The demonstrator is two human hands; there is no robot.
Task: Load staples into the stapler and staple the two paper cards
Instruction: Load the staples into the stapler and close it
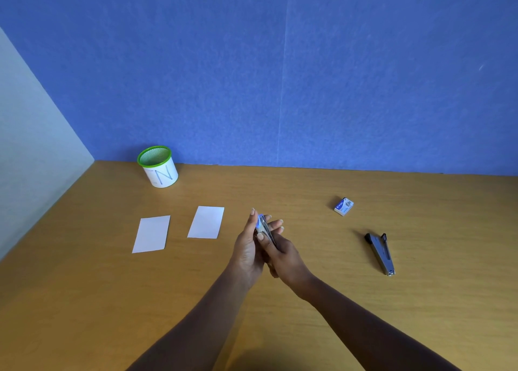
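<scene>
We see both hands meet above the tan wooden tabletop, with a slim silver-and-blue metal item held between them. Its long axis runs from far-left to near-right, blue end away from us. The left hand pinches it, thumb against upright fingers; the right hand curls its fingers round it. The dark grey metal stapler lies well to the right on the tabletop, on a similar slant, black end far, silver nose nearest us. Beyond it sits the small blue-and-white staple box. To the left lie the nearer white paper card and the farther white paper card, side by side and apart.
</scene>
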